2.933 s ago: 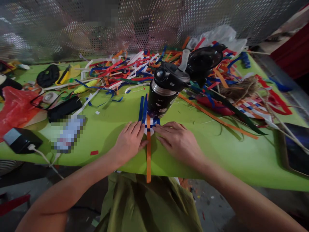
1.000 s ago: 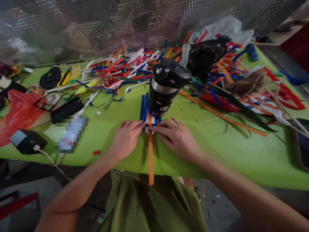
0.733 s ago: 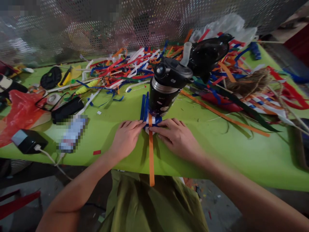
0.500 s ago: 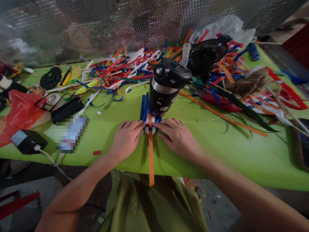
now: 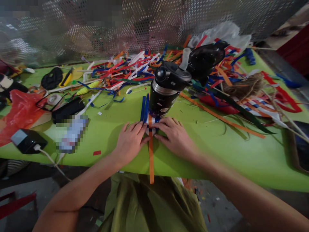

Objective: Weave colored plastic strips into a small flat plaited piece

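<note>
A small woven ribbon piece [image 5: 150,130] in blue, white and orange lies on the green table before me. My left hand [image 5: 131,139] grips its left edge, fingers bent and thumb close to the orange ribbon [image 5: 151,161]. From the other side my right hand [image 5: 175,138] pinches the right edge between thumb and fingers. The orange ribbon runs down between both hands and hangs past the table's front edge. Two blue ribbons [image 5: 144,108] extend away from the piece. A black bottle [image 5: 164,93] with a straw stands on its far end and hides part of it.
Loose coloured ribbons [image 5: 130,69] pile up along the back. A shiny black object [image 5: 205,59] rests behind the bottle. On the left are a pixelated phone [image 5: 73,133], a black charger [image 5: 28,141] and a red plastic bag [image 5: 20,111]. A dark tray [image 5: 295,146] sits at the right.
Both thumbs have moved in toward the orange ribbon at the near end of the woven piece. The view has shifted slightly; the bottle stays in place.
</note>
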The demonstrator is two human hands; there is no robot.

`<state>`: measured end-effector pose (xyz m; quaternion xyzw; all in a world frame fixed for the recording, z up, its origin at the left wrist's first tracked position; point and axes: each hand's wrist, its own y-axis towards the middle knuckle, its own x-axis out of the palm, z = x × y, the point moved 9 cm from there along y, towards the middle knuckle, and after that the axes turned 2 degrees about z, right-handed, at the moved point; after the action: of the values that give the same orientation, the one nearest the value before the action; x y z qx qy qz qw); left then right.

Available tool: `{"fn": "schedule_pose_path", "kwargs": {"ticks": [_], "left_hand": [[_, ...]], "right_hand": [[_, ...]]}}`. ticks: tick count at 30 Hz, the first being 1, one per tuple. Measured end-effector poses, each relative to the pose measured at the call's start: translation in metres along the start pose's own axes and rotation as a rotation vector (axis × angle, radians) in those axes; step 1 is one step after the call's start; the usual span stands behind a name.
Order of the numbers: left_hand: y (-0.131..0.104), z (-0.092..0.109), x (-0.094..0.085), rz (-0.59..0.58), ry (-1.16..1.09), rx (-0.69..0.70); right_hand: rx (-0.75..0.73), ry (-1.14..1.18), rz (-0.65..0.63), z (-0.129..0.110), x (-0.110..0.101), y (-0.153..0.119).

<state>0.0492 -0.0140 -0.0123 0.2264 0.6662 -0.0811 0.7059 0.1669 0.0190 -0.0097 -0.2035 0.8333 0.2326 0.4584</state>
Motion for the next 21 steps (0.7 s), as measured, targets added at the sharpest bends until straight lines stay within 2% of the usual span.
{"fn": "schedule_pose_path", "kwargs": {"ticks": [5, 10, 16, 21], "left_hand": [[-0.001, 0.004, 0.002, 0.039, 0.01, 0.034], [-0.001, 0.007, 0.005, 0.068, -0.02, 0.061], [-0.001, 0.008, 0.004, 0.088, -0.029, 0.057], [-0.001, 0.009, 0.002, 0.115, -0.011, 0.061]], "right_hand": [[-0.027, 0.072, 0.016, -0.002, -0.001, 0.0], [-0.03, 0.139, 0.076, 0.0, -0.011, -0.003], [-0.007, -0.083, 0.096, 0.008, -0.019, -0.007], [-0.063, -0.321, 0.022, -0.006, -0.009, -0.009]]}}
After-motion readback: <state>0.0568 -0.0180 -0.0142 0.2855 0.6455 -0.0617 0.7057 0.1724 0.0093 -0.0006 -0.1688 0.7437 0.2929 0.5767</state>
